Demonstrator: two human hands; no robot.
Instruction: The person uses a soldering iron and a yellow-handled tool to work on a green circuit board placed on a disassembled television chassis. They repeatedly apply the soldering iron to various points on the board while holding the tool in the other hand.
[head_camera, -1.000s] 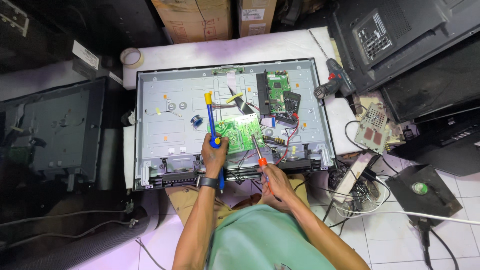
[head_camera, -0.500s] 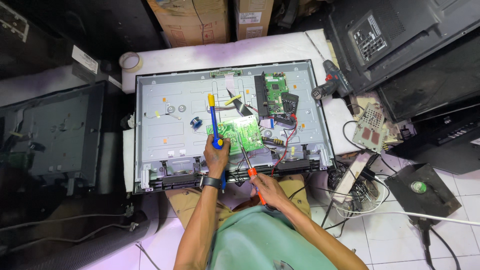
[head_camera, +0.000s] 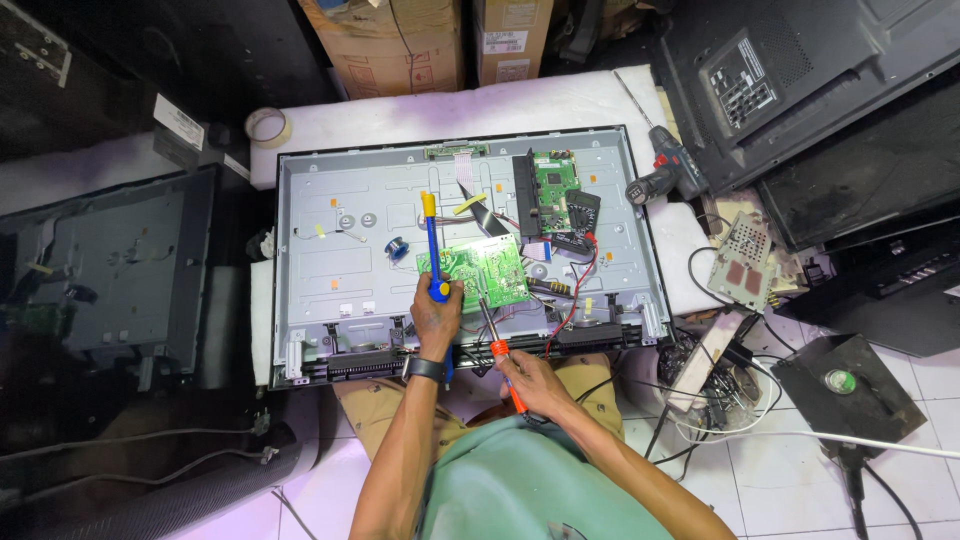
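- At the far left a dark panel (head_camera: 120, 270) is lying face down, well apart from where we are working.
- A tape roll (head_camera: 265, 125) is sitting on the white worktop (head_camera: 400, 110), just beyond the chassis (head_camera: 340, 260) corner.
- A small solder spool (head_camera: 398, 248) is resting on the chassis, just left of the green board (head_camera: 475, 272).
- Our left hand (head_camera: 437, 315) is gripping the blue pump (head_camera: 432, 245) closed-fisted, its yellow end pointing away from us and its lower end near the board's left edge.
- We are judging that the pump wants to be kept steady and close to the joint, so it can take the solder the moment it melts.
- Our right hand (head_camera: 535, 385) is wrapped around the orange-handled iron (head_camera: 495, 335), its tip lying at the board's near edge.
- We are thinking the tip should be touching only the one joint, and not lingering, since the red wires (head_camera: 575, 290) are running just beside it.
- Further right a second green board (head_camera: 555, 190) is standing in the chassis, untouched.
- A drill (head_camera: 665, 180) is lying on the worktop off the chassis's right edge, and a cable tangle (head_camera: 715, 385) is piling up on the floor, near our right elbow; we are keeping the iron's cord out of it.
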